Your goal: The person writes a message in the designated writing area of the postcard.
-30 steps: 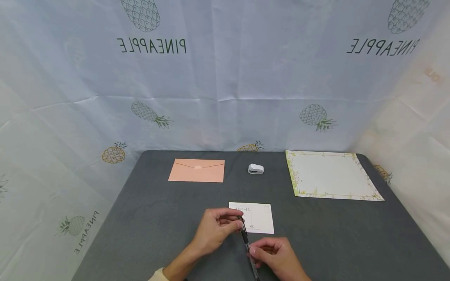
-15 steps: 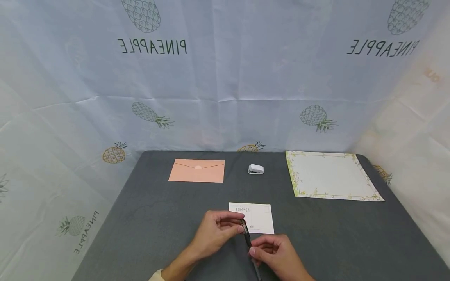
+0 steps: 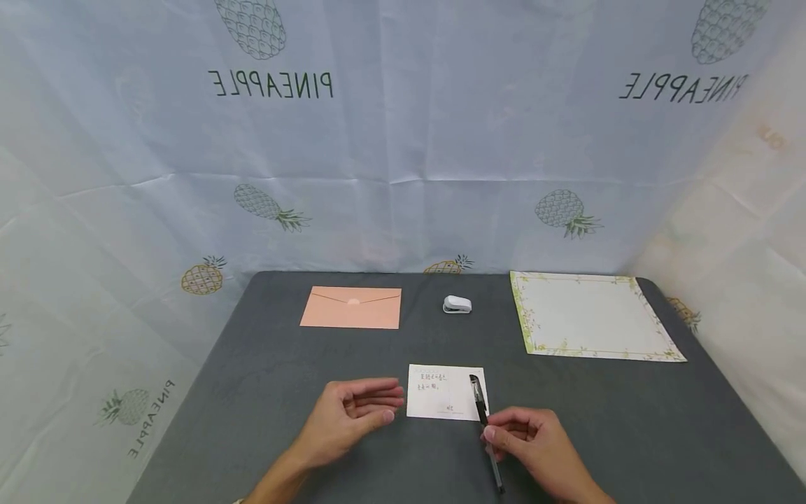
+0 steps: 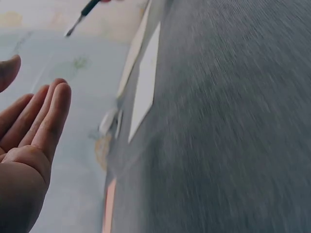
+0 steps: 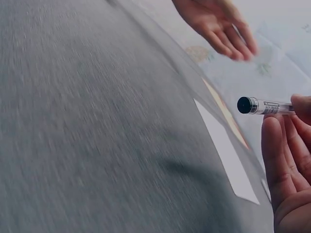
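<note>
My right hand (image 3: 535, 444) pinches a slim black pen (image 3: 481, 406) between thumb and fingers. The pen is held off the table, its dark upper end overlapping the right part of a white postcard (image 3: 434, 402) in the head view. In the right wrist view the clear barrel of the pen (image 5: 267, 106) points away from the fingers, with a black plug at its end. Handwriting shows on the postcard, which lies flat. To its left my left hand (image 3: 349, 420) hovers, fingers extended together and thumb apart, holding nothing; its palm (image 4: 29, 150) shows in the left wrist view.
On the dark grey table (image 3: 264, 392), a peach envelope (image 3: 352, 315) lies at the back left. A small white stapler (image 3: 457, 304) stands at the back middle. A large sheet with a floral border (image 3: 592, 315) lies at the back right. Pineapple-print cloth (image 3: 403, 140) hangs behind.
My left hand has let go of the pen's upper end and moved left. My right hand has moved right and slightly up with the pen, uncovering the postcard's left part.
</note>
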`<action>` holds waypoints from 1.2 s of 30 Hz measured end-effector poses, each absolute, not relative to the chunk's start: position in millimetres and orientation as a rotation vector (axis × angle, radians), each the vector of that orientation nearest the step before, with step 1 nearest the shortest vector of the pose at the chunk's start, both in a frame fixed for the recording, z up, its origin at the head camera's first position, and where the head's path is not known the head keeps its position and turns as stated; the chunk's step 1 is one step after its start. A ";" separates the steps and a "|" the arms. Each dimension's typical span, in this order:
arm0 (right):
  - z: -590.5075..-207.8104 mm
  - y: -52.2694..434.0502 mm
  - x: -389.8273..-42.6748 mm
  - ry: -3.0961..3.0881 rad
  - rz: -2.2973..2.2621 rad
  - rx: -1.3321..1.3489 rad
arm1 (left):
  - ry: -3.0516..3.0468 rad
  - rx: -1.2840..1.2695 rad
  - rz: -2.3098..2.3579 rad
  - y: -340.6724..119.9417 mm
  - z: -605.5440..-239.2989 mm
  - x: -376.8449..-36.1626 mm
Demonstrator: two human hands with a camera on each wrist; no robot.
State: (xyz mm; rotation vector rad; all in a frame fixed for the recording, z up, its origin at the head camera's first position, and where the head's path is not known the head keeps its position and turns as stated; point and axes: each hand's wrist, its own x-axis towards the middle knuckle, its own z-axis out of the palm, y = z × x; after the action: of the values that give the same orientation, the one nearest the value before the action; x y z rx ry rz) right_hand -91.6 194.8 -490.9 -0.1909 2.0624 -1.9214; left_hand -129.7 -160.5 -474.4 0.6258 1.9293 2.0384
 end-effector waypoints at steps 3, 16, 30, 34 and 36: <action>-487.4 206.4 -93.0 2.125 -1.882 -0.123 | 1.969 0.598 2.034 -176.0 -475.1 -126.8; -487.0 232.2 -102.7 2.397 -1.703 0.194 | 2.055 0.644 2.080 -222.3 -481.8 -119.2; -500.0 223.4 -129.5 2.540 -1.656 0.178 | 2.014 0.647 2.076 -216.8 -488.5 -120.2; -501.6 220.4 -134.5 2.596 -1.569 0.207 | 1.998 0.665 2.077 -214.4 -490.5 -120.0; -502.3 219.1 -136.4 2.635 -1.507 0.213 | 1.987 0.674 2.081 -213.4 -491.9 -119.6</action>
State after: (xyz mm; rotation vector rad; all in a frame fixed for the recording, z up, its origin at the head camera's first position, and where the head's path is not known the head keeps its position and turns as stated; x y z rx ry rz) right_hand -136.4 219.1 -502.3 0.2132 2.6347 -1.5066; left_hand -119.6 -213.4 -491.9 0.6738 1.9869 2.0808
